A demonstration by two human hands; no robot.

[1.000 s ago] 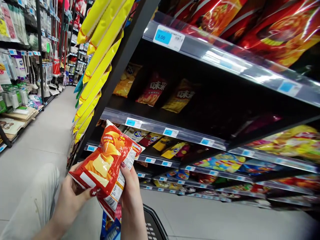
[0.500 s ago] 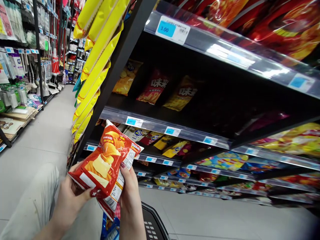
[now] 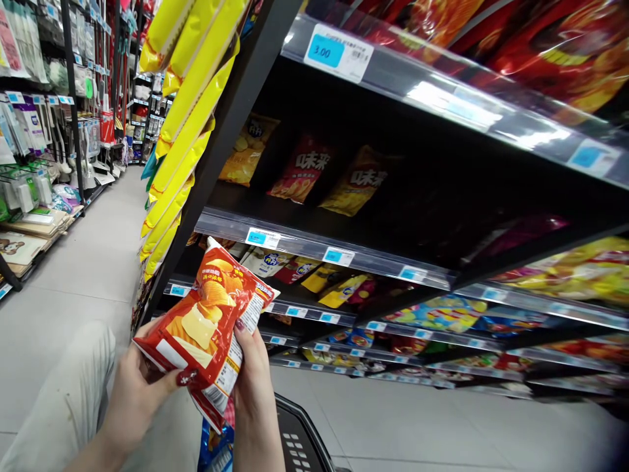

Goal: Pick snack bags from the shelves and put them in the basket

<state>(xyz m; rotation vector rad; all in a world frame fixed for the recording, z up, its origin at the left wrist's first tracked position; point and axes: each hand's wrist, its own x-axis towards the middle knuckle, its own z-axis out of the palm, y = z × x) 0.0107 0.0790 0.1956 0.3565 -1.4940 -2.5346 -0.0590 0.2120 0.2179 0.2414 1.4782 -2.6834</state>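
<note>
— What fills the view?
— A dark shelving unit (image 3: 314, 246) of snack bags.
— And in front?
— A red chip bag (image 3: 209, 328), low left, gripped by both hands: left hand (image 3: 135, 393) under it, right hand (image 3: 253, 380) clasping its side.

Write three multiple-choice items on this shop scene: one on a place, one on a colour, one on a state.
1. Where does the price tag reading 3.00 sit?
A. on the top shelf rail
B. on the floor
C. on the basket

2. What colour are the bags hanging at the shelf end?
A. purple
B. yellow
C. white

3. How is the chip bag held?
A. by both hands
B. by one hand
C. lying on a shelf

Answers: 1 A, the tag is clipped to the upper rail. 2 B, they are plainly yellow. 3 A, left hand and right hand both grip it.
</note>
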